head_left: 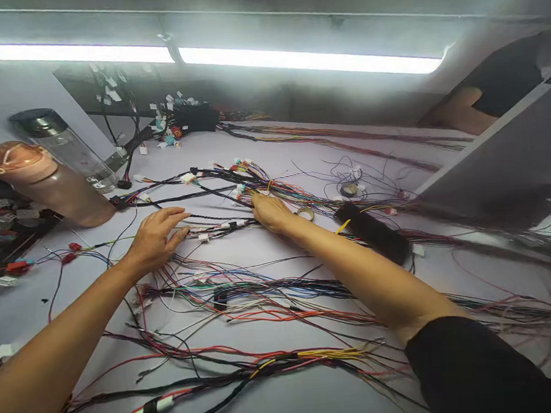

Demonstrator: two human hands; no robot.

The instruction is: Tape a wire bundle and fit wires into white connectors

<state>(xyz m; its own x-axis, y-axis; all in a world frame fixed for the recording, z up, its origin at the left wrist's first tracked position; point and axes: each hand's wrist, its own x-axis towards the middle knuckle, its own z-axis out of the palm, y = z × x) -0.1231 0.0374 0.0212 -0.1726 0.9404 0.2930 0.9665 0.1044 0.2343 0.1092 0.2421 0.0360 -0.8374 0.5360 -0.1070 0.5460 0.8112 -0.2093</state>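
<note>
A wire harness point(235, 184) of many coloured wires with white connectors spreads over the white worktable point(290, 390). My left hand point(156, 238) hovers over the wires with its fingers stretched out and apart, holding nothing, its tips near a taped black branch point(210, 219). My right hand point(270, 212) rests on the harness where the coloured wires fan out, fingers curled down onto the bundle. A small roll of tape point(305, 213) lies just right of that hand. A black sleeved section point(373, 232) lies further right.
Two bottles, one brown point(49, 186) and one clear point(68, 149), lie at the left. Loose connectors and parts point(0, 222) sit at the left edge. More harness ends point(173, 122) lie at the back. Another person's arm point(468, 105) shows at far right. Wire bundles point(249, 361) cross the near table.
</note>
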